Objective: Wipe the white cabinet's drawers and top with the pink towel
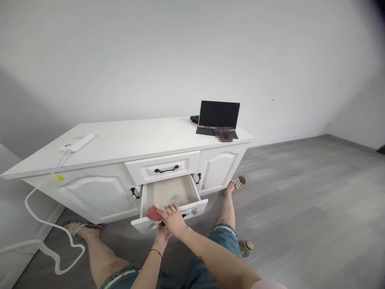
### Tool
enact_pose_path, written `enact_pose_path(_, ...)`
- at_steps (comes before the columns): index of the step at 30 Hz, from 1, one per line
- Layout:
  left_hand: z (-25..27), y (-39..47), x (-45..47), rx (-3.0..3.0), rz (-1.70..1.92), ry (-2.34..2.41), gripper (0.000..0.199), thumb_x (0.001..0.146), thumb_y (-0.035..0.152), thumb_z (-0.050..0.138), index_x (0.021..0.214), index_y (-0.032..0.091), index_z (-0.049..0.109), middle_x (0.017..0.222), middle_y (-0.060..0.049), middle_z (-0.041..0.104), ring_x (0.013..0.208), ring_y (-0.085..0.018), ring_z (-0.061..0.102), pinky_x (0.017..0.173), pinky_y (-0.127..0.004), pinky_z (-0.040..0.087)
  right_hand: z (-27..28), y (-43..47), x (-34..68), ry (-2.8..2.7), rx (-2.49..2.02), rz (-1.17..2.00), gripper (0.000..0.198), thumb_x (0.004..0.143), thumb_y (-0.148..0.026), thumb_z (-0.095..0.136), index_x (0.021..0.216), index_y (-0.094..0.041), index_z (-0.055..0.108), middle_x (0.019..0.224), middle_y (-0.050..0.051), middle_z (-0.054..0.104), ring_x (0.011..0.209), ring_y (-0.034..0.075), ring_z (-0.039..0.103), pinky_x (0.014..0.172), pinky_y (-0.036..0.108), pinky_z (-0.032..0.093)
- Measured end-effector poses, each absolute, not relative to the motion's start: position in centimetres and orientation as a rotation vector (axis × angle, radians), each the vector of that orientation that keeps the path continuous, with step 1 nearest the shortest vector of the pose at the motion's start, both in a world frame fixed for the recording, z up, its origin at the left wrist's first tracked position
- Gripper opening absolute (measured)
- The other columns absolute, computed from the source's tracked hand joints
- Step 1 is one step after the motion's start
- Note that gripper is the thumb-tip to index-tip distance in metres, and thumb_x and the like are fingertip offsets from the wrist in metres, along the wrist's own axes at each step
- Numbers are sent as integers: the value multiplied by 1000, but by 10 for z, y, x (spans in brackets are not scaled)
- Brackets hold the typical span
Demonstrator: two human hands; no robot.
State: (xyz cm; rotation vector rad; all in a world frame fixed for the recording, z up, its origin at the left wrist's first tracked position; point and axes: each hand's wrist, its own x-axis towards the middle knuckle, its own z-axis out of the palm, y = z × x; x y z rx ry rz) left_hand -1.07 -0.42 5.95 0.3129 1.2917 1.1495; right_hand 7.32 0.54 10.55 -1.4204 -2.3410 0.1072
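Both hands point(173, 220) meet at the front of an open drawer point(173, 190), a red-and-white cloth point(153, 213) in the right one.
From here, the cloth sits over the left part of the drawer's front edge, and the right hand's fingers are clamped on it, thumb on top, probably to keep the soft stuff bunched and steady. The left hand point(162, 234) is tucked just below, mostly covered, so I can't tell whether its fingers are apart or together; perhaps it braces the panel. The right forearm slants in from the lower right, the left rises more steeply, a red bracelet point(156, 252) at its wrist. The legs point(227, 208) stand wide, likely to give the pulled-out drawer room.
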Motion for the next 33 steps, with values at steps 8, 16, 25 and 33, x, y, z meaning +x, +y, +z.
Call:
enact_pose_path(8,52,-5,-16,154,1012,1364,19,70,15,73,71,22,55,74,0,66,77,-18,63,80,-35,46,106,1,165,-2275,-1448,50,39,96,-36,43,135,-35,50,107,5,66,107,20,54,102,41,34)
enact_pose_path(16,51,-25,-8,90,1015,1301,9,79,16,63,79,22,57,93,-6,68,112,-25,62,92,-37,46,102,-8,236,-2224,-1605,-102,39,91,-26,53,129,-35,56,117,5,65,117,20,52,109,42,28)
enact_pose_path(25,75,-62,31,260,1013,1203,21,67,23,74,87,23,67,106,-11,72,114,-30,62,97,-42,46,111,-28,242,-1734,-1655,177,37,91,-21,42,122,-27,62,123,8,63,118,24,52,94,42,44)
enact_pose_path(33,161,-49,40,704,1193,1036,50,64,44,77,107,19,70,126,-13,65,123,-31,54,106,-40,40,155,-49,159,-915,-1306,919,51,85,-47,53,129,-21,52,135,10,55,125,24,51,107,40,40)
